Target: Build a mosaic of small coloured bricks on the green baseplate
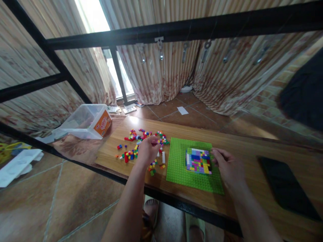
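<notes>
Loose toy building bricks (130, 155) in many colours lie scattered on the wooden bench. Over this pile is my left hand (148, 150), its thumb and fingers drawn together; anything between them is too small to make out. A green studded baseplate (176, 168) lies to the right of the pile. On it sits a low rectangular block of bricks (198, 161), its top a patchwork of purple, yellow, red, blue and white. My right hand (228, 166) is at the block's right side with curled fingers, thumb and forefinger close together. What they hold, if anything, is hidden.
A dark phone-like slab (287, 186) lies on the wooden bench (244, 148) at right. A clear plastic tub (88, 121) with an orange label stands at the far left end. A black metal frame (176, 32) crosses in front of striped curtains. Papers lie on the tiled floor.
</notes>
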